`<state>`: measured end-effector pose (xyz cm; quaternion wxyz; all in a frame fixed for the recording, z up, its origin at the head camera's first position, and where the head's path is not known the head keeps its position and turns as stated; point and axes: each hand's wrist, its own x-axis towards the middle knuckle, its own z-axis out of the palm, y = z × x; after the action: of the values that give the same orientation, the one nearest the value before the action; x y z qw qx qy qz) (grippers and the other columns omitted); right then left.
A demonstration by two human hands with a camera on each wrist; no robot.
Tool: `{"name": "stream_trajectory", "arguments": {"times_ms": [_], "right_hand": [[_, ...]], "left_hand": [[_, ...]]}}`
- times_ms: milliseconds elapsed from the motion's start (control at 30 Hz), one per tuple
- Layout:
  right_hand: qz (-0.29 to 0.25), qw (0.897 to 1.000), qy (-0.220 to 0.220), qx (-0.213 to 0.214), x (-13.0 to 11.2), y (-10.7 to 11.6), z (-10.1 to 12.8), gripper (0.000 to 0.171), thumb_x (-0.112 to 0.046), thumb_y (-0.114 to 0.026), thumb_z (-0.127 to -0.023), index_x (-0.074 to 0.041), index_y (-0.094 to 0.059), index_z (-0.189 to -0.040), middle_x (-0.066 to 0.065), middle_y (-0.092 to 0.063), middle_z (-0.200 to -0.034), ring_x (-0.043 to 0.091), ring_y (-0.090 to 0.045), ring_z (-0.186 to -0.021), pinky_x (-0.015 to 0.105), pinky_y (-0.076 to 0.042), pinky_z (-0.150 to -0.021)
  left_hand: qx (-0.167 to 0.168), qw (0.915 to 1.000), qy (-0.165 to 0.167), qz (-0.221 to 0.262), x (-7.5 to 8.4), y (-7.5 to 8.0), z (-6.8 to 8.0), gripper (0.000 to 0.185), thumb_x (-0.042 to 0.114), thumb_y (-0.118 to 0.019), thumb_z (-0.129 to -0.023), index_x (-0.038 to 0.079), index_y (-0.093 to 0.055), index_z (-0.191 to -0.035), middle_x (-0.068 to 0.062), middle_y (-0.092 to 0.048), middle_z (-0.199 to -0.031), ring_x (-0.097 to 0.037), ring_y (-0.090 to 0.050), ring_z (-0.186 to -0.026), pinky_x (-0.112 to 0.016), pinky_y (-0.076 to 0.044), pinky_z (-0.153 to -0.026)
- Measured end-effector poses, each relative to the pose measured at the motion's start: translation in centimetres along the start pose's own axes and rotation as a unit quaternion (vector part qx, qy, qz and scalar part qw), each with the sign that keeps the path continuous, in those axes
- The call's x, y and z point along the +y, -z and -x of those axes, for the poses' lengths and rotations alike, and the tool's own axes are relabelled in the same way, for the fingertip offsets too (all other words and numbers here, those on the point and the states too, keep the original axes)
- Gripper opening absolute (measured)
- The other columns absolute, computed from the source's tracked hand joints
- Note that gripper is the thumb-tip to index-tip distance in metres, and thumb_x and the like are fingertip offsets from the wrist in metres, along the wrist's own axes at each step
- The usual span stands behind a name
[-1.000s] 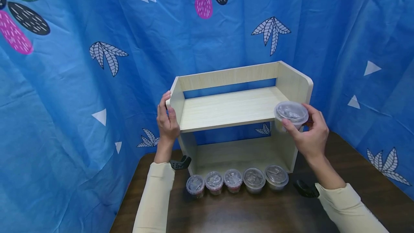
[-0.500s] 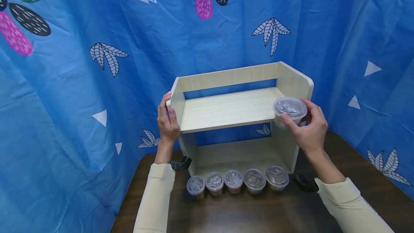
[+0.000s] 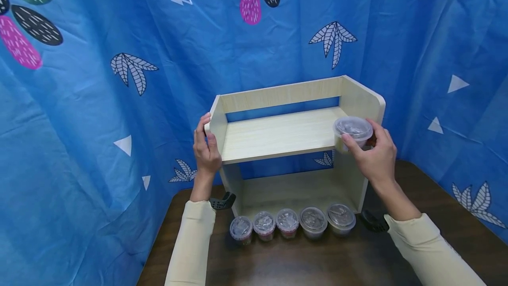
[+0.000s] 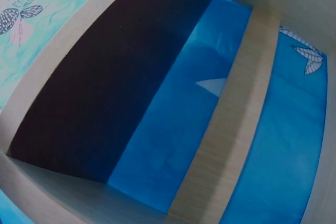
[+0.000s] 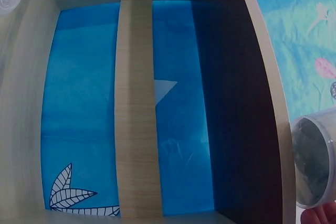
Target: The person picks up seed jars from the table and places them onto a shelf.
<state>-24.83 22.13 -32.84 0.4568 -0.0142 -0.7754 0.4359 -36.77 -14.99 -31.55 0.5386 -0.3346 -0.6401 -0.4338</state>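
Note:
At the shelf's left side panel is my left hand [image 3: 207, 151], fingers along its outside and thumb at the front edge, gripping the panel. My right hand [image 3: 377, 151] holds a clear plastic tub [image 3: 353, 128] with a translucent lid, thumb in front and fingers behind. The tub is upright at the right front edge of the upper board of the pale wooden desktop shelf [image 3: 282, 133]. In the right wrist view the tub [image 5: 311, 161] shows at the right edge, beside the shelf's board, with fingertips [image 5: 317, 215] below it.
Several smaller and larger lidded tubs [image 3: 287, 220] stand in a row on the dark table [image 3: 285, 259], before the shelf's lower compartment [image 3: 293, 189]. A blue patterned curtain [image 3: 278, 47] hangs behind and at both sides.
My right hand has raised the tub slightly and carried it a little left and toward the upper board. My left hand has stayed on the side panel.

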Motion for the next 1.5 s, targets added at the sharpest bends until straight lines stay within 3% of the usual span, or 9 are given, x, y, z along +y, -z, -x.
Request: {"name": "stream_trajectory", "arguments": {"times_ms": [33,133,267,400,533,667,867,1200,1500], "right_hand": [[0.001,1.0,-0.002,-0.004,0.0,0.0,0.0,0.07,-0.036,-0.075,-0.084,-0.006,-0.05,-0.142,0.018,-0.058,-0.126,0.024,-0.055,-0.1,0.012,-0.039,-0.079],[0.0,1.0,-0.006,-0.014,-0.1,0.0,-0.2,0.072,-0.036,-0.074,-0.085,-0.005,-0.047,-0.144,0.019,-0.057,-0.128,0.029,-0.056,-0.103,0.014,-0.04,-0.081],[-0.006,1.0,-0.017,-0.021,-0.2,-0.1,-0.3,0.073,-0.036,-0.074,-0.086,-0.007,-0.044,-0.144,0.017,-0.058,-0.13,0.03,-0.058,-0.105,0.02,-0.046,-0.085],[-0.003,0.999,-0.02,-0.03,-0.2,-0.2,-0.6,0.072,-0.037,-0.074,-0.087,-0.008,-0.043,-0.145,0.017,-0.058,-0.13,0.031,-0.059,-0.107,0.036,-0.051,-0.089],[0.007,0.999,-0.018,-0.049,-0.3,-0.3,-0.8,0.072,-0.038,-0.071,-0.089,-0.008,-0.042,-0.146,0.02,-0.057,-0.131,0.035,-0.058,-0.108,0.052,-0.051,-0.09],[0.011,0.997,-0.017,-0.072,-0.5,-0.4,-1.1,0.073,-0.041,-0.069,-0.09,-0.007,-0.04,-0.148,0.022,-0.055,-0.134,0.039,-0.058,-0.111,0.059,-0.049,-0.09],[0.016,0.996,-0.017,-0.088,-0.7,-0.4,-1.4,0.074,-0.042,-0.068,-0.091,-0.006,-0.039,-0.148,0.024,-0.053,-0.136,0.043,-0.057,-0.115,0.06,-0.048,-0.091],[0.029,0.994,-0.02,-0.107,-0.9,-0.5,-1.8,0.076,-0.046,-0.067,-0.091,-0.004,-0.038,-0.149,0.026,-0.052,-0.137,0.047,-0.057,-0.117,0.059,-0.048,-0.091],[0.039,0.991,-0.027,-0.124,-1.0,-0.7,-2.2,0.078,-0.049,-0.065,-0.092,-0.004,-0.037,-0.149,0.028,-0.052,-0.137,0.047,-0.056,-0.118,0.059,-0.049,-0.09]], "left_hand": [[0.0,1.0,0.0,0.001,0.6,0.0,-0.2,0.038,0.002,-0.042,-0.097,-0.006,-0.046,-0.134,-0.023,-0.05,-0.139,-0.037,-0.053,-0.125,-0.054,-0.046,-0.098],[-0.002,1.0,-0.001,0.005,0.6,0.0,-0.3,0.038,0.001,-0.042,-0.096,-0.006,-0.046,-0.134,-0.022,-0.05,-0.139,-0.037,-0.052,-0.125,-0.054,-0.045,-0.099],[-0.01,0.9999,0.004,0.003,0.0,0.0,-0.1,0.04,0.019,-0.039,-0.102,-0.002,-0.045,-0.135,-0.016,-0.049,-0.142,-0.032,-0.052,-0.127,-0.051,-0.045,-0.101],[-0.007,0.9999,0.008,0.005,0.0,0.0,-0.1,0.041,0.023,-0.04,-0.103,-0.002,-0.045,-0.135,-0.016,-0.05,-0.142,-0.032,-0.052,-0.126,-0.05,-0.046,-0.1],[0.0,1.0,0.005,0.006,-0.2,0.0,0.0,0.038,0.012,-0.041,-0.099,-0.002,-0.046,-0.134,-0.017,-0.05,-0.141,-0.032,-0.053,-0.125,-0.051,-0.047,-0.099],[0.006,0.9999,-0.001,0.009,-0.5,0.0,0.0,0.043,-0.006,-0.043,-0.09,-0.007,-0.046,-0.133,-0.023,-0.05,-0.138,-0.038,-0.054,-0.122,-0.055,-0.047,-0.096],[0.004,0.9999,-0.003,0.011,-0.5,-0.1,0.0,0.045,-0.013,-0.044,-0.086,-0.009,-0.045,-0.132,-0.027,-0.049,-0.137,-0.041,-0.054,-0.12,-0.057,-0.047,-0.095],[0.001,1.0,-0.002,0.009,-0.1,-0.1,0.0,0.038,0.015,-0.042,-0.101,-0.001,-0.045,-0.136,-0.015,-0.05,-0.142,-0.031,-0.054,-0.124,-0.047,-0.048,-0.098],[0.0,0.9999,-0.002,0.012,-0.2,0.0,0.0,0.038,0.014,-0.042,-0.101,-0.001,-0.045,-0.135,-0.016,-0.05,-0.141,-0.032,-0.054,-0.124,-0.049,-0.049,-0.097]]}}
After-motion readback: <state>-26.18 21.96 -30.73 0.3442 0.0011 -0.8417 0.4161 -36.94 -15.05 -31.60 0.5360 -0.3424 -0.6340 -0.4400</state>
